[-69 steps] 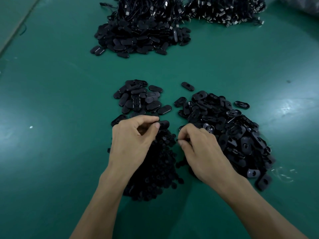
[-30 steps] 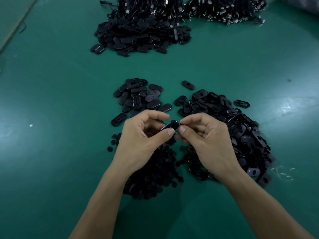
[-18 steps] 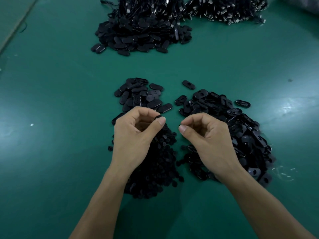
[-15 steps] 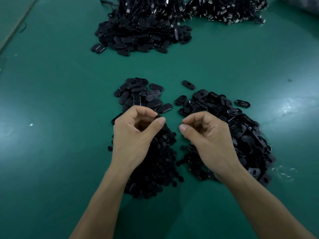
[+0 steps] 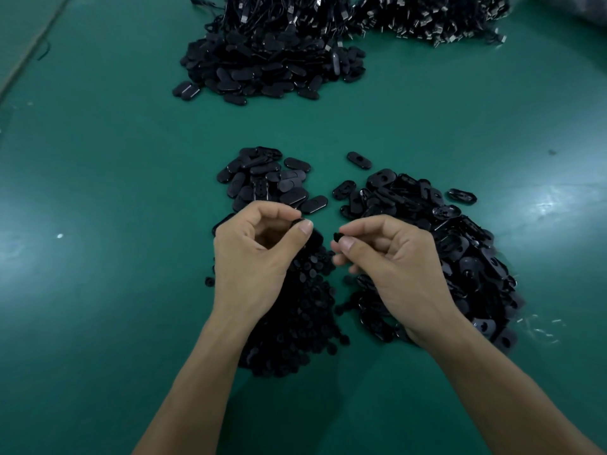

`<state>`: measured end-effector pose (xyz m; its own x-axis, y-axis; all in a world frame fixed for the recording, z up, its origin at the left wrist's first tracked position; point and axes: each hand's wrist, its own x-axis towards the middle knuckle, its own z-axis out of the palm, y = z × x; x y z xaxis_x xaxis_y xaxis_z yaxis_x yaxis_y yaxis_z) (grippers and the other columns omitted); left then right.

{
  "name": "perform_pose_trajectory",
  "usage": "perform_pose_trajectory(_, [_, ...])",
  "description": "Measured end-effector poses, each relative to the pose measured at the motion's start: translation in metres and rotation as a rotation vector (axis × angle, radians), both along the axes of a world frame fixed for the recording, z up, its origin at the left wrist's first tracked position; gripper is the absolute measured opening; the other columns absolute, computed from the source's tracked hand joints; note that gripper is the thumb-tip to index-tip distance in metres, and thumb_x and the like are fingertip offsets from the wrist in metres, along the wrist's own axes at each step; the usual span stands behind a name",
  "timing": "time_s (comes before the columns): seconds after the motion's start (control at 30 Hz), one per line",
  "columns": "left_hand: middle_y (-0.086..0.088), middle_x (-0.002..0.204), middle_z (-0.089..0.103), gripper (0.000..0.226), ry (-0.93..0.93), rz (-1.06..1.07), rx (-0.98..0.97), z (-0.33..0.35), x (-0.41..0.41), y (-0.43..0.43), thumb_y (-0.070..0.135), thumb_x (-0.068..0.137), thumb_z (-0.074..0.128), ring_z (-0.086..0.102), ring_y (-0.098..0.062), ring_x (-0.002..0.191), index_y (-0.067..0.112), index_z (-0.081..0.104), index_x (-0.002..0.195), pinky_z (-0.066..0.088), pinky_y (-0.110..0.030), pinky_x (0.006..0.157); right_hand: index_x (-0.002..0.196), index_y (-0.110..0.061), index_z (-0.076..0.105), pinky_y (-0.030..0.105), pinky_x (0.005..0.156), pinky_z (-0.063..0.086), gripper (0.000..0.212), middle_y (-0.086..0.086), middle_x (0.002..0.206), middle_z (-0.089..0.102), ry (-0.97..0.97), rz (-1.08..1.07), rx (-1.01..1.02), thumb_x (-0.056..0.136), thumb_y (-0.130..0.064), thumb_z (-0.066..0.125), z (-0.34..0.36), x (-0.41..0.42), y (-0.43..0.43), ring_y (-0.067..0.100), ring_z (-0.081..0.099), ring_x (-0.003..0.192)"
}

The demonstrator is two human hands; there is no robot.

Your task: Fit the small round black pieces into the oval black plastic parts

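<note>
My left hand (image 5: pixel 256 257) hovers over a heap of small round black pieces (image 5: pixel 295 323) and pinches an oval black part (image 5: pixel 314 236) between thumb and forefinger. A short gap to the right, my right hand (image 5: pixel 391 267) pinches one small round black piece (image 5: pixel 338 237) at its fingertips. Below and beside the right hand lies a pile of oval black parts with holes (image 5: pixel 466 251). A smaller group of oval parts (image 5: pixel 266 182) lies just beyond my left hand.
All this rests on a green table (image 5: pixel 98 224). At the far side sit a big heap of oval black parts with cables (image 5: pixel 269 67) and a pile of cables with metal plugs (image 5: pixel 433 18). One stray oval part (image 5: pixel 359 160) lies between the near piles.
A second ago both hands met at one oval part. They have since drawn apart; the left keeps the oval part, and a small round piece now shows at the right fingertips.
</note>
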<state>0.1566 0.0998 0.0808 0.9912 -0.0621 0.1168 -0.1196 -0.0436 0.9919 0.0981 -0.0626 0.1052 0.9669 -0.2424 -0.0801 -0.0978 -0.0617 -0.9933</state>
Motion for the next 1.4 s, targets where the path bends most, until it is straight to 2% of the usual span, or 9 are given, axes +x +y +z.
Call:
perform_pose_trajectory(0.1, [0.006, 0.084, 0.077, 0.018, 0.017, -0.021, -0.035, 0.001, -0.001, -0.001, 0.026, 0.080, 0.082, 0.074, -0.014, 0.076, 0.039, 0.074, 0.089, 0.059, -0.024, 0.071, 0.091, -0.023, 0.073, 0.017, 0.066, 0.054, 0.015, 0.000, 0.082, 0.077, 0.001, 0.003, -0.015, 0.091, -0.008, 0.072, 0.000, 0.000, 0.001, 0.013, 0.074, 0.076])
perform_pose_trajectory(0.23, [0.003, 0.084, 0.078, 0.016, 0.027, -0.048, -0.043, 0.001, -0.003, -0.002, 0.020, 0.083, 0.082, 0.076, -0.017, 0.075, 0.033, 0.077, 0.093, 0.061, -0.028, 0.072, 0.087, -0.030, 0.075, 0.014, 0.069, 0.051, 0.018, -0.008, 0.080, 0.075, -0.014, 0.007, -0.108, 0.090, -0.012, 0.074, 0.001, 0.001, 0.001, 0.002, 0.067, 0.071])
perform_pose_trajectory(0.33, [0.003, 0.084, 0.078, 0.017, 0.033, -0.076, -0.029, 0.002, -0.005, -0.003, 0.013, 0.086, 0.080, 0.076, -0.018, 0.077, 0.027, 0.077, 0.094, 0.063, -0.030, 0.073, 0.088, -0.030, 0.075, 0.014, 0.069, 0.050, 0.017, -0.010, 0.080, 0.074, -0.017, 0.003, -0.152, 0.090, -0.013, 0.074, 0.002, 0.001, 0.001, 0.003, 0.066, 0.071])
perform_pose_trajectory(0.53, [0.008, 0.080, 0.077, 0.021, 0.012, -0.137, 0.028, 0.004, -0.008, -0.006, 0.008, 0.085, 0.080, 0.074, -0.010, 0.074, 0.028, 0.077, 0.091, 0.057, -0.018, 0.069, 0.090, -0.034, 0.071, 0.016, 0.073, 0.054, 0.019, -0.018, 0.085, 0.072, -0.017, 0.008, -0.313, 0.092, -0.016, 0.073, 0.005, 0.001, 0.003, 0.003, 0.069, 0.080])
perform_pose_trajectory(0.73, [0.012, 0.080, 0.077, 0.024, -0.021, -0.160, 0.093, 0.003, -0.011, -0.007, 0.008, 0.086, 0.080, 0.074, -0.007, 0.074, 0.032, 0.076, 0.091, 0.058, -0.019, 0.069, 0.087, -0.039, 0.056, 0.010, 0.068, 0.046, 0.027, -0.023, 0.087, 0.066, 0.013, 0.038, -0.446, 0.092, -0.018, 0.073, 0.004, 0.000, 0.003, 0.000, 0.063, 0.078])
perform_pose_trajectory(0.9, [0.015, 0.081, 0.076, 0.023, -0.085, -0.165, 0.176, 0.000, -0.012, -0.008, 0.008, 0.086, 0.078, 0.073, -0.005, 0.073, 0.031, 0.077, 0.090, 0.058, -0.019, 0.068, 0.081, -0.042, 0.044, 0.013, 0.061, 0.044, 0.038, -0.009, 0.082, 0.067, 0.063, 0.064, -0.470, 0.092, -0.017, 0.071, 0.006, 0.001, 0.000, 0.001, 0.056, 0.067])
perform_pose_trajectory(1.17, [0.019, 0.086, 0.075, 0.021, -0.126, -0.214, 0.272, 0.002, -0.014, -0.011, 0.005, 0.086, 0.078, 0.072, 0.000, 0.074, 0.025, 0.078, 0.094, 0.054, -0.012, 0.068, 0.077, -0.031, 0.040, 0.037, 0.051, 0.047, 0.039, 0.007, 0.082, 0.070, 0.125, 0.032, -0.505, 0.091, -0.014, 0.071, 0.006, 0.002, -0.001, 0.030, 0.061, 0.068])
perform_pose_trajectory(1.3, [0.019, 0.082, 0.074, 0.023, -0.161, -0.205, 0.323, 0.002, -0.017, -0.011, 0.006, 0.083, 0.080, 0.069, 0.003, 0.074, 0.026, 0.077, 0.093, 0.051, -0.009, 0.065, 0.074, -0.025, 0.038, 0.032, 0.051, 0.048, 0.041, 0.000, 0.077, 0.073, 0.135, -0.036, -0.497, 0.088, -0.011, 0.073, 0.005, 0.001, 0.000, 0.028, 0.064, 0.067])
perform_pose_trajectory(1.4, [0.015, 0.085, 0.073, 0.025, -0.215, -0.185, 0.369, 0.002, -0.019, -0.013, 0.007, 0.078, 0.081, 0.068, -0.001, 0.075, 0.026, 0.076, 0.093, 0.055, -0.018, 0.066, 0.073, -0.023, 0.042, 0.046, 0.061, 0.058, 0.037, 0.003, 0.080, 0.073, 0.162, -0.058, -0.490, 0.088, -0.013, 0.074, 0.008, 0.003, 0.000, 0.030, 0.068, 0.072])
